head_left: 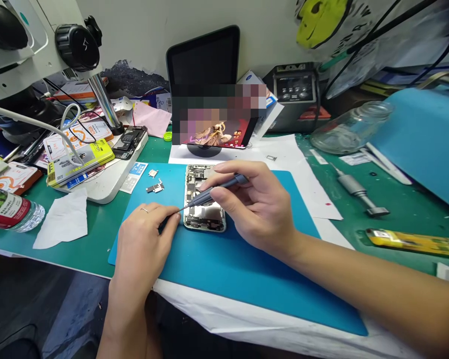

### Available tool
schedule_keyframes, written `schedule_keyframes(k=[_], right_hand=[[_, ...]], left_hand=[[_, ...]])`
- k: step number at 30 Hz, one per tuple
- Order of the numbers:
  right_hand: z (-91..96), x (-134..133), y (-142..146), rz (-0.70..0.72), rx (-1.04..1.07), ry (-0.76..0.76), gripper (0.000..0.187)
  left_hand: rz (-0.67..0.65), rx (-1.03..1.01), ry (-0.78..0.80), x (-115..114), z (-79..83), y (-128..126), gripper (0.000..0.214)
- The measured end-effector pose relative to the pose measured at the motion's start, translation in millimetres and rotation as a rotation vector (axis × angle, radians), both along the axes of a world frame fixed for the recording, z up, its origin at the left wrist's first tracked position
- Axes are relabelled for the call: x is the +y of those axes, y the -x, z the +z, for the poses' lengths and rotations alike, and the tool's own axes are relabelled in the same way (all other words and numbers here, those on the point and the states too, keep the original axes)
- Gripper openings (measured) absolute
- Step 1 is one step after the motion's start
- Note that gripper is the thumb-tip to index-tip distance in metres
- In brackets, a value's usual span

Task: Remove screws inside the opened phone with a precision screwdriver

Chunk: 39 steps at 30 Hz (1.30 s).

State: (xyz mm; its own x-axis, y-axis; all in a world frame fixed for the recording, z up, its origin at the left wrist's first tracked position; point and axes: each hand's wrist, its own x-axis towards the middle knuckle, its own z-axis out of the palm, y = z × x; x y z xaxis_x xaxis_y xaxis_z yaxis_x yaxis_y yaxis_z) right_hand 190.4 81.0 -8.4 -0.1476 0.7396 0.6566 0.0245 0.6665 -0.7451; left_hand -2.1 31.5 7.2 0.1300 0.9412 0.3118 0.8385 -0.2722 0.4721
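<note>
An opened phone (204, 217) lies face down on a blue work mat (224, 264), its boards and parts exposed. My right hand (254, 204) pinches a thin grey screwdriver (213, 192) like a pen, with the tip at the phone's lower left side. My left hand (147, 227), a ring on one finger, rests on the mat beside the phone with its fingertips pressed together right at the screwdriver's tip; what they hold is too small to see. Two small metal shields (155, 184) lie on the mat to the upper left.
A microscope (41, 45) on a white base (105, 184) stands at the left with boxes and another phone board. A tablet (209, 89) leans at the back. A glass jar (349, 127), a metal tool (359, 192), a yellow battery (415, 243), a bottle (11, 209) and tissue (65, 219) lie around.
</note>
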Motion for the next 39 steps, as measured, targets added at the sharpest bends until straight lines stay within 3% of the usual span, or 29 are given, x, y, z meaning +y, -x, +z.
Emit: schedule_keyframes(k=[15,24,39], right_hand=[[0.7,-0.6,0.1,0.027,-0.001,0.027,0.02],[-1.4,1.6,-1.6,0.177,0.011,0.138,0.035],[-0.9,2.0,0.4,0.176,0.058,0.206,0.04]], left_hand=[[-0.018,-0.001,-0.011,-1.2,1.9,-1.2,0.012],[-0.008,-0.017,-0.021,-1.9,2.2,-0.1,0.012],[-0.052,-0.024,-0.061,-3.8,2.1,-0.8,0.011]])
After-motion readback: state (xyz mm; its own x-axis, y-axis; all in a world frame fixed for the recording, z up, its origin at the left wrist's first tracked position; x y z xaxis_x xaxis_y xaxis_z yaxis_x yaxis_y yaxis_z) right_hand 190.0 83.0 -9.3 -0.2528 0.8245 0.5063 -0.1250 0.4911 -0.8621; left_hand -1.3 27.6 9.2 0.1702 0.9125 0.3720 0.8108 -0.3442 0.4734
